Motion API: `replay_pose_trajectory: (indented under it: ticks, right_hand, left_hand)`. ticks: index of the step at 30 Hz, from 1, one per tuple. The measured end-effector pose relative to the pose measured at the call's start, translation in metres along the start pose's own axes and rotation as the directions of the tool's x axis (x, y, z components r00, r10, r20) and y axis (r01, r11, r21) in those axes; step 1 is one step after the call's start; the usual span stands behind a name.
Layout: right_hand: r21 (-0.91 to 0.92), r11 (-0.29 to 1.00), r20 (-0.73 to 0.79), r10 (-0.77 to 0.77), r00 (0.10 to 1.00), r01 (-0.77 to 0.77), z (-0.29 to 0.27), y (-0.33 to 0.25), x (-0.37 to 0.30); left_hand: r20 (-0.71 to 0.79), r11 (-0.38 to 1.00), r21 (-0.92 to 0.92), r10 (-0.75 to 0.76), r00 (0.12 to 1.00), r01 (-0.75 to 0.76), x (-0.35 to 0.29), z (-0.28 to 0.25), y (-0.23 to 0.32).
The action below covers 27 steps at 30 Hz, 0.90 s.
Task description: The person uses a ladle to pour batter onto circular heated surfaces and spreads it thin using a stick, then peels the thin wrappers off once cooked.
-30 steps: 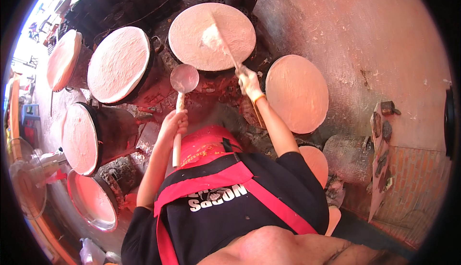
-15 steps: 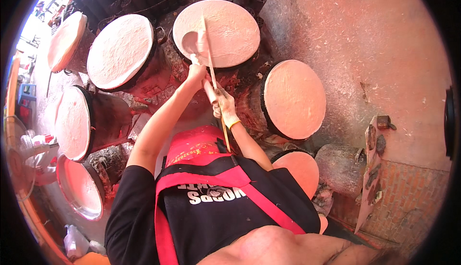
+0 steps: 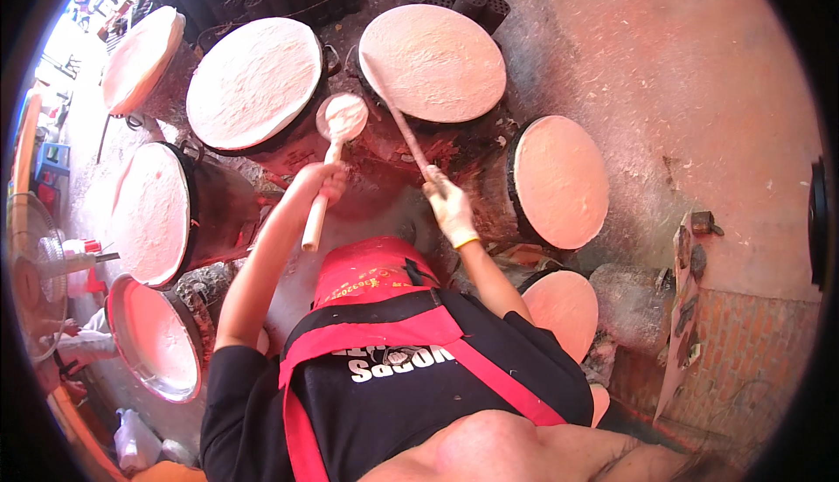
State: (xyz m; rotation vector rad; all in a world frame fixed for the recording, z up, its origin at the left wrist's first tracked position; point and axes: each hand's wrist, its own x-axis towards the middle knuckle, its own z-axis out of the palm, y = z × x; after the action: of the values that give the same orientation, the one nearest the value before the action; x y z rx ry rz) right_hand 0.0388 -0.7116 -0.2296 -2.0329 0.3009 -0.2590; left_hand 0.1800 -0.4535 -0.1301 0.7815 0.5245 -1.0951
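Note:
My bare left hand (image 3: 325, 183) is closed round the pale handle of a ladle (image 3: 343, 118). Its round bowl holds a pale, powdery-looking heap, level with the gap between two wide round pots. In my right hand (image 3: 451, 209), which wears a pale glove with a yellow cuff, I grip a long thin stick (image 3: 407, 138). The stick's far end reaches over the left part of the far middle pot (image 3: 437, 62), filled to the rim with a pale, rough-topped mass. Left of it stands another filled pot (image 3: 255, 82).
More filled pots surround me: one at right (image 3: 561, 181), one at lower right (image 3: 563, 314), several at left. Black perforated coal cylinders (image 3: 472, 1) stand behind. A fan (image 3: 54, 268) is at far left, and a drum (image 3: 631, 305) lies at right.
The ladle has left the far middle pot and moved left and nearer, now showing its heaped bowl. My hands have parted; the stick has swung to lean left over that pot.

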Motion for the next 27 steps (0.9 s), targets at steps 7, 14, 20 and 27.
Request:
replay_pose_trajectory:
  ticks: [7,14,20,27]
  right_hand:
    - [-0.210,0.969,-0.190,0.087,0.978,-0.127,0.002,-0.016,-0.003]
    - [-0.299,0.940,0.275,-0.078,0.958,0.163,0.089,-0.104,0.049]
    - [-0.308,0.446,0.523,-0.658,0.542,0.840,0.192,-0.143,0.186]
    - [-0.118,0.131,0.671,-0.720,0.176,0.984,0.235,-0.156,0.261]
  left_hand:
    - [-0.113,0.951,-0.298,0.054,0.992,-0.086,-0.080,-0.095,-0.046]
    - [-0.327,0.789,-0.439,0.305,0.894,-0.429,-0.127,-0.144,-0.056]
    - [-0.427,0.433,-0.648,0.474,0.770,-0.626,-0.170,-0.149,-0.040]
    - [-0.654,0.030,-0.645,0.496,0.571,-0.764,-0.206,-0.127,-0.065]
